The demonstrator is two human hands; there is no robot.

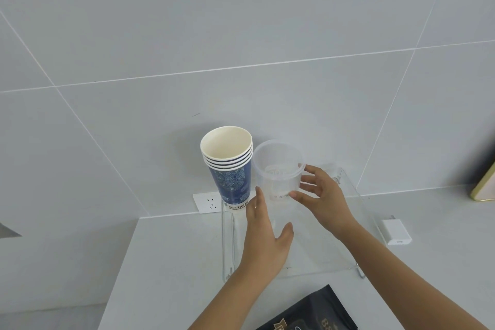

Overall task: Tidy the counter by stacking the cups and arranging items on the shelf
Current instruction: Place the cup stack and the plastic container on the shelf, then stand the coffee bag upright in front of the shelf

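- Clear plastic tub (277, 169), centre frame, pinched by right hand (325, 195); left hand (263, 233) spread, its fingertips at the tub.
- Risk (likely): nudging stacked paper cups (230, 166) just beside it topples them off the acrylic shelf (348, 222).

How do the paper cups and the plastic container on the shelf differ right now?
The paper cups are blue-patterned, opaque and nested in a stack; the plastic container is clear and single. The cups are taller and narrower, the container squatter. The right hand touches the container; nothing grips the cups. Both stand upright, mouths open.
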